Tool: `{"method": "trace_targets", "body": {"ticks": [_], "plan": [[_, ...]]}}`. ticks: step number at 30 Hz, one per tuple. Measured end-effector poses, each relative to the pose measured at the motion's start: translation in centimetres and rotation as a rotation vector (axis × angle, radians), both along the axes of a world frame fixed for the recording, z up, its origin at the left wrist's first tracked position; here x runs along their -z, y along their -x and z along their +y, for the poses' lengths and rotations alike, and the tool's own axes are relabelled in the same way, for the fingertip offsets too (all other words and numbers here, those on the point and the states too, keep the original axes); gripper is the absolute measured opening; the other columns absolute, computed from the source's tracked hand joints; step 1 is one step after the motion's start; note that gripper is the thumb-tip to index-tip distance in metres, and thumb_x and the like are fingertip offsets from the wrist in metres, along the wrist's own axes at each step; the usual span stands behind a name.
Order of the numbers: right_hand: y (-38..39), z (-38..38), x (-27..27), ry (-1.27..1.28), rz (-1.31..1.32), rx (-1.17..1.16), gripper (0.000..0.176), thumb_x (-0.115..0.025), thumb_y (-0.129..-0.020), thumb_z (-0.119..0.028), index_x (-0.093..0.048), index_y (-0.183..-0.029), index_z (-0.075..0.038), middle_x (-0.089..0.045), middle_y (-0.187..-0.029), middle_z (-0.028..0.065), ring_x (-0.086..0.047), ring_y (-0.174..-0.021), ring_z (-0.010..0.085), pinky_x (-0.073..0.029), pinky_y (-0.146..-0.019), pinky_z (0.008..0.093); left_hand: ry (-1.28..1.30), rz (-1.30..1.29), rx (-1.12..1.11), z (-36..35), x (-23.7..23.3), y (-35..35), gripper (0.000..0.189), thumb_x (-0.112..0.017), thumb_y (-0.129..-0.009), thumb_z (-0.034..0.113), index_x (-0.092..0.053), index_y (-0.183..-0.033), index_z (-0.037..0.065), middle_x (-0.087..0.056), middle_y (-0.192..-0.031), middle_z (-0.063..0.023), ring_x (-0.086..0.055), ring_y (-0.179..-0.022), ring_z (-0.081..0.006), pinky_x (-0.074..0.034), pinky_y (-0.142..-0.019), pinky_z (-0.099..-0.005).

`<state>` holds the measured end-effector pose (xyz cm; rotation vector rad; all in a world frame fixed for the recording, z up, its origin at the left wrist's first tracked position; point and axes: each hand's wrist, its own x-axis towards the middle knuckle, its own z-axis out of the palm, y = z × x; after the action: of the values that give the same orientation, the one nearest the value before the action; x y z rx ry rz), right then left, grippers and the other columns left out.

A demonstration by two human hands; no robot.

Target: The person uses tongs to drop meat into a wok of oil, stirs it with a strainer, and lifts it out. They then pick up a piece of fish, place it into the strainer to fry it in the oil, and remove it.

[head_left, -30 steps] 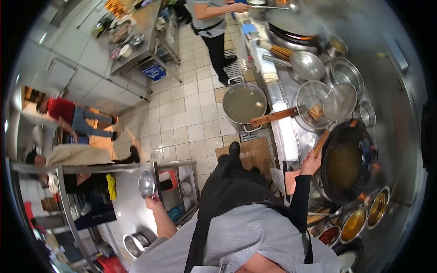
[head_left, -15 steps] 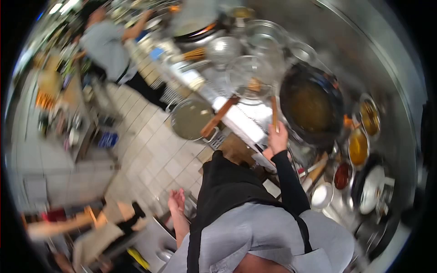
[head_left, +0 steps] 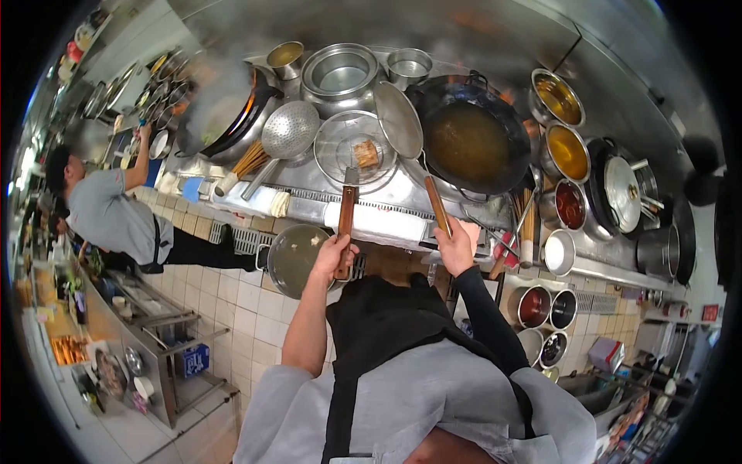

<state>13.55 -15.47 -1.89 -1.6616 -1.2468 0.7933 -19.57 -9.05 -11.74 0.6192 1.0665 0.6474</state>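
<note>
My left hand (head_left: 334, 257) grips the wooden handle of a wire strainer (head_left: 334, 145). A browned, block-like piece of food (head_left: 365, 154) lies in the strainer's mesh. My right hand (head_left: 454, 247) is closed around the wooden handle of a wok ladle (head_left: 398, 120), whose round grey head is tilted between the strainer and a black wok (head_left: 469, 147). Brownish liquid fills the bottom of the wok. Left of the strainer, a perforated skimmer (head_left: 291, 130) rests on the stove, beside a bamboo brush (head_left: 246, 161).
Bowls of yellow liquid (head_left: 566, 152), red sauce (head_left: 570, 205) and white contents (head_left: 559, 254) line the right side. A large pot of cloudy liquid (head_left: 295, 259) stands below the counter, left of my body. At far left, a co-worker (head_left: 116, 205) reaches toward the stoves near a steaming wok (head_left: 220, 116).
My left hand has come up from low beside my body and taken the strainer's handle. My right hand still holds the ladle. The view has turned and become sharper.
</note>
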Motion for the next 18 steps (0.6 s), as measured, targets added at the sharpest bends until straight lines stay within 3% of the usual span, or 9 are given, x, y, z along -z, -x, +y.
{"method": "trace_targets", "body": {"ticks": [1, 4, 8, 11, 14, 18], "plan": [[0.5, -0.2, -0.1, 0.000, 0.038, 0.003, 0.042, -0.065, -0.096, -0.014, -0.057, -0.133, 0.004, -0.067, -0.107, 0.0125, -0.060, -0.097, 0.0181, -0.048, -0.088, 0.0311, -0.013, -0.031, -0.079, -0.3, -1.0, -0.8, 0.019, -0.058, -0.105, 0.025, -0.050, -0.099, 0.009, -0.060, -0.079, -0.0060, -0.047, -0.057, -0.0092, -0.040, -0.047, -0.0246], [1.9, -0.6, -1.4, -0.014, 0.024, 0.046, 0.039, -0.063, -0.096, -0.013, -0.057, -0.132, 0.001, -0.069, -0.101, 0.0200, -0.067, -0.093, 0.0308, -0.052, -0.086, 0.0365, -0.043, -0.109, -0.115, -1.0, -2.6, -1.0, 0.018, -0.057, -0.106, 0.021, -0.049, -0.098, 0.007, -0.060, -0.077, -0.0063, -0.046, -0.053, -0.0090, -0.040, -0.045, -0.0254], [3.9, -0.6, -3.3, -0.080, 0.015, 0.100, 0.040, -0.062, -0.097, -0.013, -0.055, -0.135, 0.000, -0.069, -0.101, 0.0211, -0.068, -0.091, 0.0328, -0.052, -0.084, 0.0375, -0.063, -0.285, -0.149, -2.9, -8.8, -0.7, 0.017, -0.049, -0.109, 0.022, -0.050, -0.103, 0.006, -0.058, -0.079, -0.0066, -0.043, -0.052, -0.0080, -0.038, -0.043, -0.0237], [5.0, -0.6, -3.0, -0.101, -0.012, 0.102, 0.042, -0.061, -0.098, -0.013, -0.053, -0.138, -0.003, -0.069, -0.102, 0.0226, -0.068, -0.093, 0.0360, -0.052, -0.085, 0.0386, -0.037, -0.290, -0.095, -2.3, -8.8, -0.5, 0.018, -0.050, -0.109, 0.023, -0.050, -0.104, 0.006, -0.060, -0.081, -0.0076, -0.042, -0.053, -0.0078, -0.038, -0.044, -0.0233], [5.7, 0.1, -1.4, -0.057, 0.004, 0.080, 0.043, -0.061, -0.098, -0.011, -0.053, -0.139, 0.001, -0.068, -0.106, 0.0161, -0.063, -0.096, 0.0206, -0.050, -0.088, 0.0324, -0.032, -0.221, -0.039, -1.6, -8.9, -0.1, 0.019, -0.052, -0.108, 0.023, -0.049, -0.103, 0.005, -0.061, -0.081, -0.0080, -0.043, -0.055, -0.0078, -0.038, -0.045, -0.0231], [6.0, 0.2, -0.9, 0.037, -0.001, 0.078, 0.041, -0.062, -0.098, -0.010, -0.054, -0.137, 0.002, -0.068, -0.101, 0.0163, -0.064, -0.090, 0.0207, -0.051, -0.082, 0.0325, -0.014, -0.177, 0.002, -1.5, -9.9, 0.4, 0.018, -0.054, -0.108, 0.022, -0.047, -0.102, 0.006, -0.061, -0.079, -0.0077, -0.045, -0.054, -0.0080, -0.038, -0.045, -0.0232]]}}
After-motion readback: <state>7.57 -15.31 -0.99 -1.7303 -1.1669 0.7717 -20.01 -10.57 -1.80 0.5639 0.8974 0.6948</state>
